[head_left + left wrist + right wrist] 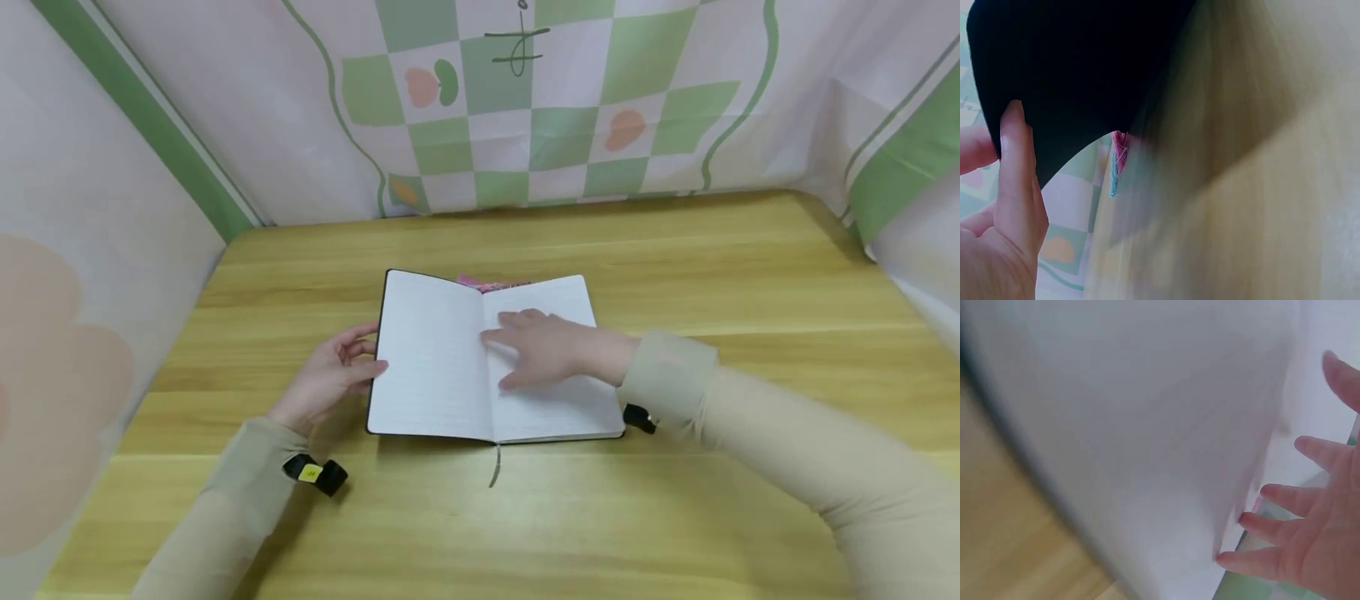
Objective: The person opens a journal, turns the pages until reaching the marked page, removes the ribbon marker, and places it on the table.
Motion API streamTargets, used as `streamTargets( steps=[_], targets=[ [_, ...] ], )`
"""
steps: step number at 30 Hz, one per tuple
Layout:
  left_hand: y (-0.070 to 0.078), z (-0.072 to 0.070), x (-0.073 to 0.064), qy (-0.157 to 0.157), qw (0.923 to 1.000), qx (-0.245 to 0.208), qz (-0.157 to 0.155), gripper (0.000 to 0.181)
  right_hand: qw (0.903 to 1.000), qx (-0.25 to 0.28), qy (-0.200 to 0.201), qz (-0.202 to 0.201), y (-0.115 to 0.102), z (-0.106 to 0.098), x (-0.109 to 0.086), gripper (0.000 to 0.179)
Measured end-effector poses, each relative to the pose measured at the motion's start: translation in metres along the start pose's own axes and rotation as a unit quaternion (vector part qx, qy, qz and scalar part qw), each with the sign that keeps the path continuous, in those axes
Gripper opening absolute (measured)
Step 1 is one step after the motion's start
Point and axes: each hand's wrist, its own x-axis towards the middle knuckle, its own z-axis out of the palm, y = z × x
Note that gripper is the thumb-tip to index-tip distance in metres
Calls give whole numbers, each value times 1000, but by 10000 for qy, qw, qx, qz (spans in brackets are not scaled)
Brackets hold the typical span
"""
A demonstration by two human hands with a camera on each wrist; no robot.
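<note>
An open notebook (431, 358) with a black cover and pale, faintly lined pages lies on the wooden table, its left half raised off the surface. My left hand (333, 375) pinches the left edge, thumb on the page side and fingers beneath the black cover (1079, 69). Over the right page, near the fold, is my right hand (551, 346), palm down with fingers spread. In the right wrist view those straight fingers (1272, 528) reach to the page by the fold. A thin grey ribbon bookmark (495, 467) hangs out below the spine.
Behind the notebook, something pink (487, 285) peeks out; the left wrist view shows a pink and teal item (1117, 162), mostly hidden. A checked green and white curtain (502, 133) borders the far edge of the wooden table (480, 533).
</note>
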Motion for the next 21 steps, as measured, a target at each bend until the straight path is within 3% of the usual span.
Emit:
streamTargets(
  steps=[4, 10, 15, 21],
  targets=[
    [-1, 1, 0, 32, 10000, 67, -44, 64, 9986, -250, 314, 332, 33, -4, -1, 78],
    [-1, 2, 1, 77, 9998, 94, -174, 65, 9950, 136, 621, 769, 71, -14, 3, 87],
    [-1, 2, 0, 95, 9997, 121, -183, 65, 9932, 304, 608, 947, 83, -21, 6, 91],
    [-1, 2, 0, 27, 9999, 89, -145, 67, 9931, 273, 598, 969, 82, -25, 11, 86]
  ],
)
